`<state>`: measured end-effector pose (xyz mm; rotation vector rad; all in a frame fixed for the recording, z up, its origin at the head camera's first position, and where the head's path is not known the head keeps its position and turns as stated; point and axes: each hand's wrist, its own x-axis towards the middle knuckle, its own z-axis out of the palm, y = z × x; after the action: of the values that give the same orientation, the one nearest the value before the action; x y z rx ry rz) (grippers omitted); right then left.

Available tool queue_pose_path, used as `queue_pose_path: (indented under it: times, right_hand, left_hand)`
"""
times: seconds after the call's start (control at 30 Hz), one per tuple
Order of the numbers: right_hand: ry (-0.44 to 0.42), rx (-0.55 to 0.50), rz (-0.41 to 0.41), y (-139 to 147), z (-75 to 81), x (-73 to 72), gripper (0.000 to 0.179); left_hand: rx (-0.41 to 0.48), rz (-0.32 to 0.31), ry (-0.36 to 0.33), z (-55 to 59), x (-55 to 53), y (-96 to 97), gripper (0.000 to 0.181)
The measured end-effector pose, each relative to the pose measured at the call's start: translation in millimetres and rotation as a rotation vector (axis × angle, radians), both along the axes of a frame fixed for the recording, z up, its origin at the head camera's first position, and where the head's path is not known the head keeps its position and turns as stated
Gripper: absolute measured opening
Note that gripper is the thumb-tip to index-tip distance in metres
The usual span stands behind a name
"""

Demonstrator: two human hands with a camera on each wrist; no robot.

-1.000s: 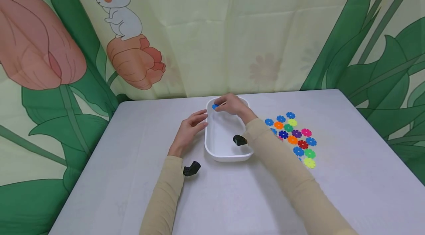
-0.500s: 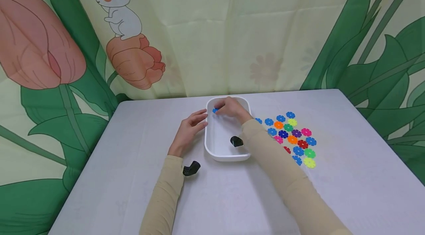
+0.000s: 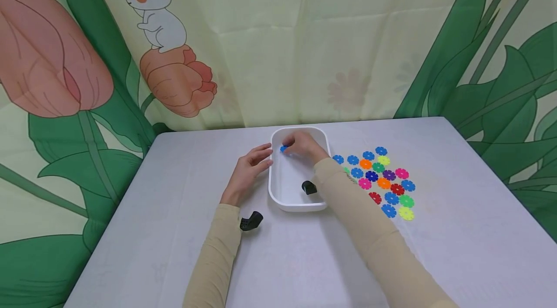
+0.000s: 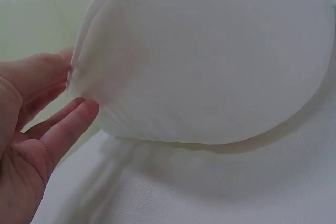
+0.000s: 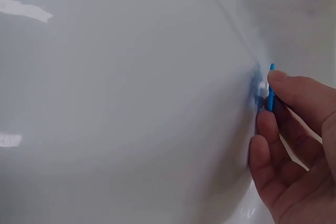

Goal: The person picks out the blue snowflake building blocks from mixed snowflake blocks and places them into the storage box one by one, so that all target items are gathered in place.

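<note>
Inside the far left part of the white plastic tray (image 3: 296, 204), my right hand (image 3: 304, 145) pinches a small blue notched disc (image 3: 283, 149). In the right wrist view the disc (image 5: 271, 88) stands edge-on between thumb and fingers, close to the glossy tray wall (image 5: 157, 87), which shows a blue reflection. My left hand (image 3: 244, 175) rests its fingertips against the tray's left side, fingers fairly straight. The left wrist view shows the left hand's fingers (image 4: 71, 124) touching the outer wall of the tray (image 4: 205, 72) near its rim.
Several flat notched discs in blue, orange, green, red, pink, purple and yellow (image 3: 384, 183) lie on the white table (image 3: 174, 230) right of the tray. Black wrist devices (image 3: 251, 221) sit at both wrists. A printed curtain (image 3: 278, 56) hangs behind the table.
The right hand has moved a little nearer to me within the tray, with the blue disc still pinched. More discs show beside the right sleeve. The left hand and tray have stayed in place.
</note>
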<state>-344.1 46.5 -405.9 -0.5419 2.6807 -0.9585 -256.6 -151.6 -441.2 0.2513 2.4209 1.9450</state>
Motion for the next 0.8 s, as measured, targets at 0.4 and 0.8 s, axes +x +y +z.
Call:
queue_pose_path:
  times: [0.4,0.8]
  right_hand:
    - [0.023,0.0,0.015,-1.1,-3.6,-0.6,0.03]
    - [0.033,0.06,-0.009,-4.3,-6.0,1.7,0.032]
  left_hand:
    - [0.009,-0.007,0.005,1.3,0.4,-0.5,0.035]
    - [-0.002,-0.004,-0.003,0.4,0.1,-1.0,0.036]
